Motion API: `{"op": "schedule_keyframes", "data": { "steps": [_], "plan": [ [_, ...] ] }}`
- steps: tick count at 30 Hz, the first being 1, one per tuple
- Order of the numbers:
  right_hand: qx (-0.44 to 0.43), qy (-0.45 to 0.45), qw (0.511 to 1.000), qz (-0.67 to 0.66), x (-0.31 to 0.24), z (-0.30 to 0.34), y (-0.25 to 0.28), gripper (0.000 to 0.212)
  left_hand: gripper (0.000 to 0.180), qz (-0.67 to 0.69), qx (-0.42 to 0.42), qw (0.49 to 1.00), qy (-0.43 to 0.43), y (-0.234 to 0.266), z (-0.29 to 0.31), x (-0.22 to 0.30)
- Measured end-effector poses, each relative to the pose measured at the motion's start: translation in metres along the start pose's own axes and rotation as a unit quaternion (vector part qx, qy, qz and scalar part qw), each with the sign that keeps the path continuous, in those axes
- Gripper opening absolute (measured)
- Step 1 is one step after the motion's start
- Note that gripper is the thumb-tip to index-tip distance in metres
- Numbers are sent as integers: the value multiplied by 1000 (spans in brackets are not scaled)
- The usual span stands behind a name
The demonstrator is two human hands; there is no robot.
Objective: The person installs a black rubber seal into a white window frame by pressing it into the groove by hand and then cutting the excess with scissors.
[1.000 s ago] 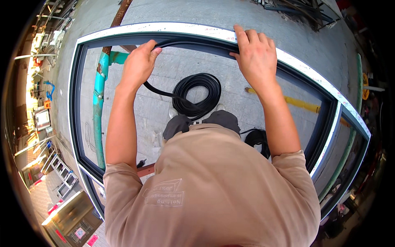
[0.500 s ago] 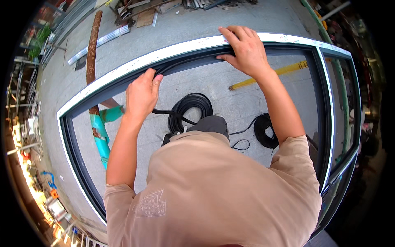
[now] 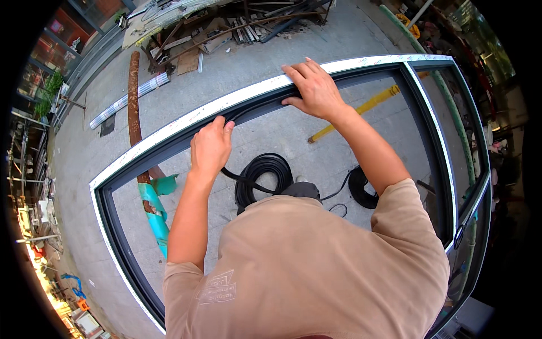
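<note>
A large metal frame (image 3: 209, 113) with a white outer face and dark inner edges surrounds me. My left hand (image 3: 212, 146) is closed at its upper bar, pinching a black rubber strip (image 3: 228, 174) near the inner edge. From that hand the strip hangs down to a thick black coil (image 3: 244, 181) on the floor. Another stretch of it runs along the bar's inner side toward my right hand (image 3: 313, 90). The right hand clasps the bar further right, fingers over the outer edge and thumb inside; what lies under its palm is hidden.
A smaller black coil (image 3: 355, 192) lies on the floor at right. A yellow bar (image 3: 355, 121) and a rusty pipe (image 3: 134, 96) with teal wrapping support the frame or lie beneath it; I cannot tell which. Scrap pieces (image 3: 248, 31) are heaped at the far side.
My left hand has slid rightward along the bar, closer to the right hand. The right hand stays at about the same part of the bar. The whole view has shifted, showing more of the far side.
</note>
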State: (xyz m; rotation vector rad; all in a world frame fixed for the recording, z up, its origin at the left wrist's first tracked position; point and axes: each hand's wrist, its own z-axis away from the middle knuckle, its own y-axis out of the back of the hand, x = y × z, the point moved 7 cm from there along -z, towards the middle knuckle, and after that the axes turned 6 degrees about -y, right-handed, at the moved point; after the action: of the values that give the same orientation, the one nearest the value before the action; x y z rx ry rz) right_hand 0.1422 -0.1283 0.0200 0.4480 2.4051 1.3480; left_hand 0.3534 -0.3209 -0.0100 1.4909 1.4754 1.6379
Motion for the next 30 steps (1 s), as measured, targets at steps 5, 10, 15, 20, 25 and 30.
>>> {"op": "schedule_keyframes", "data": {
  "steps": [5,10,15,20,25,30],
  "plan": [
    [44,47,997,-37,-30,-1,-11,81,39,-6,-13,1000,18,4,0,6],
    [56,47,996,-51,-32,-2,-17,74,39,-25,-12,1000,13,7,3,12],
    [44,34,998,-38,-45,-2,-15,80,40,-25,-7,999,28,8,3,13],
    [47,29,995,-80,-83,-9,-26,83,41,-33,-17,999,30,10,-1,14],
    [103,43,991,-80,-84,-6,-28,80,41,-40,-8,998,45,9,0,13],
    [111,58,990,-59,-82,-7,-29,79,44,-28,28,998,54,3,5,13]
  ]
}}
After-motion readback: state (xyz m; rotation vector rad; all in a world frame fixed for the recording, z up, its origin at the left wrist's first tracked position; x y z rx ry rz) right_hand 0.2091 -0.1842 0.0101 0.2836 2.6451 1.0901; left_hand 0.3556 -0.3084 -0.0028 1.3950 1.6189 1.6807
